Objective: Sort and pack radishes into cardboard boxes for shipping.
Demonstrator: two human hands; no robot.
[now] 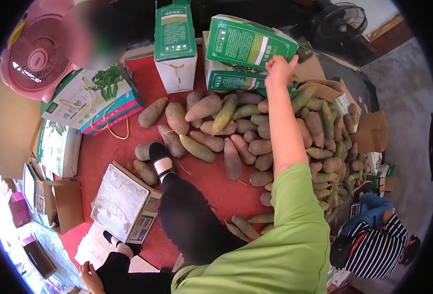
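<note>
My right hand [280, 66] reaches far forward and grips the lower edge of a tilted green and white carton [248, 44]. That carton rests on another green carton [233, 81]. Under my bare forearm lies a heap of long brown and green gourds [236, 132] on a red mat [113, 152]. My left hand [91, 277] shows at the lower left edge beside my knee, fingers apart and holding nothing. My black-trousered leg stretches onto the mat, with its black shoe [158, 151] among the gourds.
A digital scale [126, 203] sits by my leg. An upright green and white carton [176, 44] stands at the back. A pink fan [35, 56] and printed boxes [86, 98] are on the left. A person in a striped shirt [378, 245] crouches at the lower right.
</note>
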